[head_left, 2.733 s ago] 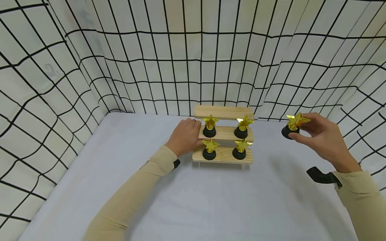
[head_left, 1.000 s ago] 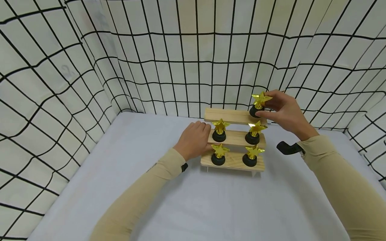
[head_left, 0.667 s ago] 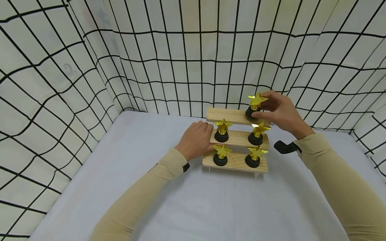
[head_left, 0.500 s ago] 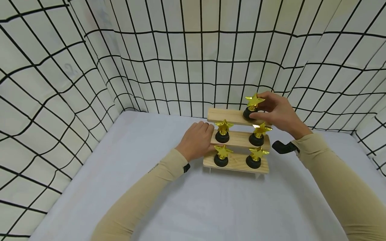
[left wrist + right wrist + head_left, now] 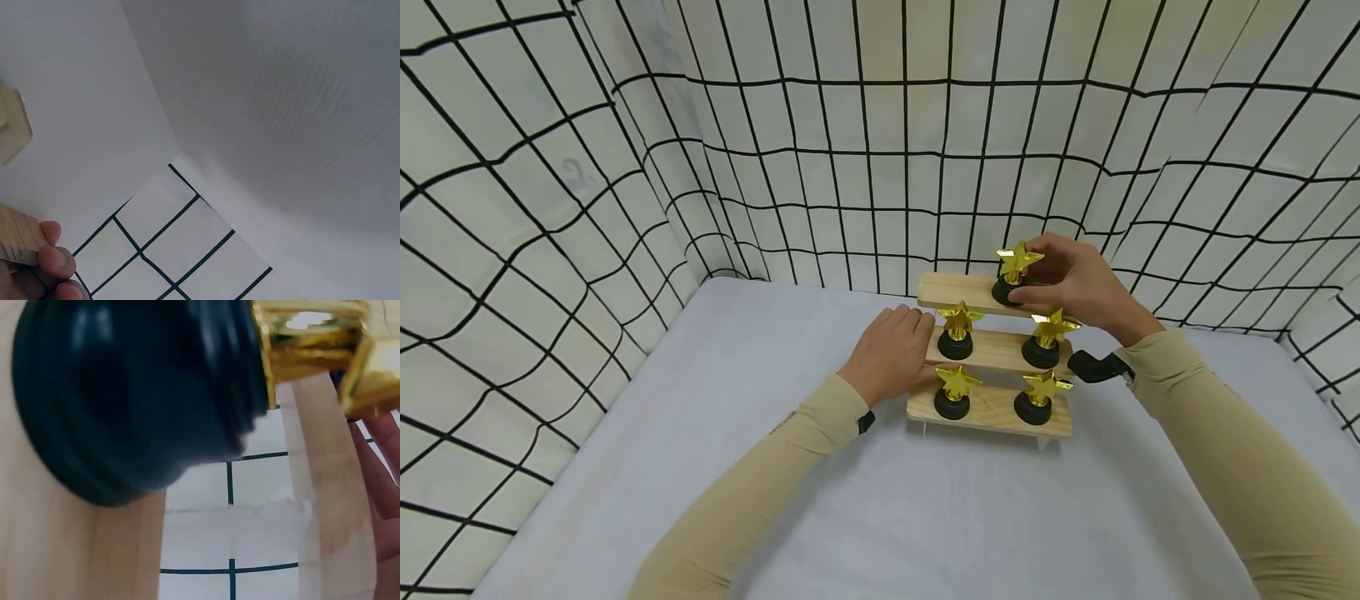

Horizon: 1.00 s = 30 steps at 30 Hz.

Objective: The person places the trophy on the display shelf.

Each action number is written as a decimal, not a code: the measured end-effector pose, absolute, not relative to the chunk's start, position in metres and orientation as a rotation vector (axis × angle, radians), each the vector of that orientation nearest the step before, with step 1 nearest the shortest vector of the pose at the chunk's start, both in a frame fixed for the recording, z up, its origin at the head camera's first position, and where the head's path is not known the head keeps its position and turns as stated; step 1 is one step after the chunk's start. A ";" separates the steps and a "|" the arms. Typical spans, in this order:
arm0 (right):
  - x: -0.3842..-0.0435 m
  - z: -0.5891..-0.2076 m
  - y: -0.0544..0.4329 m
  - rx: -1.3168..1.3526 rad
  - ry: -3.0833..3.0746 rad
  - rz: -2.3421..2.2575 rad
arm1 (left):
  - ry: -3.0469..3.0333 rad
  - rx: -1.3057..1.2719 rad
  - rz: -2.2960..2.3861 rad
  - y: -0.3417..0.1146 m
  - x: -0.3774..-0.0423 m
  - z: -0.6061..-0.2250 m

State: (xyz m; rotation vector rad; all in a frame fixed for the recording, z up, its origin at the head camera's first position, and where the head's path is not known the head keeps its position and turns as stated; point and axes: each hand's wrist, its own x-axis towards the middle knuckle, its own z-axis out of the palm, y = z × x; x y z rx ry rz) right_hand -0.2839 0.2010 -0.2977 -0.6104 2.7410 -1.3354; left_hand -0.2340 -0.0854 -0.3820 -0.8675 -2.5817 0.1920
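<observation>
A three-tier wooden display stand [image 5: 992, 408] stands on the table. My left hand [image 5: 887, 354] grips its left end; in the left wrist view, curled fingertips [image 5: 56, 261] meet a board end [image 5: 19, 234]. My right hand [image 5: 1078, 283] pinches a gold star trophy [image 5: 1015, 262] with a black base, upright at the top board, right of its middle. Whether the base bears on the board I cannot tell. Two star trophies occupy the middle board, left [image 5: 957, 333] and right [image 5: 1043, 342]; two more occupy the bottom board, left [image 5: 953, 392] and right [image 5: 1033, 398]. A black trophy base [image 5: 137, 394] fills much of the right wrist view.
Black grid wire panels [image 5: 925, 152] rise behind and at both sides, with white sheeting beyond them. A white cloth [image 5: 970, 517] covers the table. The right wrist's black camera mount [image 5: 1097, 367] is close to the middle board's right trophy.
My right hand has brought its trophy from the right side to the top board, then slid left and slightly lower along it. The left hand keeps its grip on the stand.
</observation>
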 end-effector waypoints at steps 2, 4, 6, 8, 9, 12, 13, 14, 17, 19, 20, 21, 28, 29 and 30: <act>-0.284 -0.297 0.202 -0.612 2.746 -1.340 | -2.585 -0.871 0.197 -0.084 -0.235 -0.381; -0.284 -0.296 0.204 -0.601 2.757 -1.334 | -2.588 -0.874 0.198 -0.083 -0.236 -0.380; -0.285 -0.296 0.205 -0.583 2.761 -1.329 | -2.593 -0.876 0.193 -0.082 -0.237 -0.379; -0.286 -0.296 0.205 -0.571 2.749 -1.320 | -2.602 -0.879 0.184 -0.082 -0.238 -0.379; -0.287 -0.297 0.205 -0.565 2.748 -1.312 | -2.609 -0.878 0.182 -0.082 -0.239 -0.379; -0.291 -0.297 0.206 -0.572 2.745 -1.312 | -2.615 -0.872 0.180 -0.081 -0.241 -0.380; -0.292 -0.298 0.206 -0.574 2.749 -1.320 | -2.615 -0.867 0.180 -0.081 -0.242 -0.380; -0.293 -0.298 0.208 -0.569 2.749 -1.337 | -2.611 -0.863 0.182 -0.080 -0.243 -0.381; -0.295 -0.301 0.215 -0.548 2.754 -1.383 | -2.604 -0.845 0.188 -0.079 -0.245 -0.382; -0.294 -0.304 0.223 -0.531 2.767 -1.400 | -2.609 -0.840 0.192 -0.078 -0.246 -0.383; -0.293 -0.305 0.228 -0.518 2.772 -1.410 | -2.613 -0.839 0.194 -0.078 -0.246 -0.383; -0.292 -0.307 0.234 -0.512 2.788 -1.408 | -2.622 -0.841 0.191 -0.078 -0.246 -0.384; -0.274 -0.321 0.267 -0.370 2.937 -1.351 | -2.766 -0.858 0.119 -0.092 -0.252 -0.384; -0.271 -0.323 0.272 -0.340 2.957 -1.340 | -2.802 -0.849 0.090 -0.096 -0.253 -0.384; -0.267 -0.326 0.277 -0.304 2.981 -1.324 | -2.836 -0.835 0.057 -0.102 -0.254 -0.383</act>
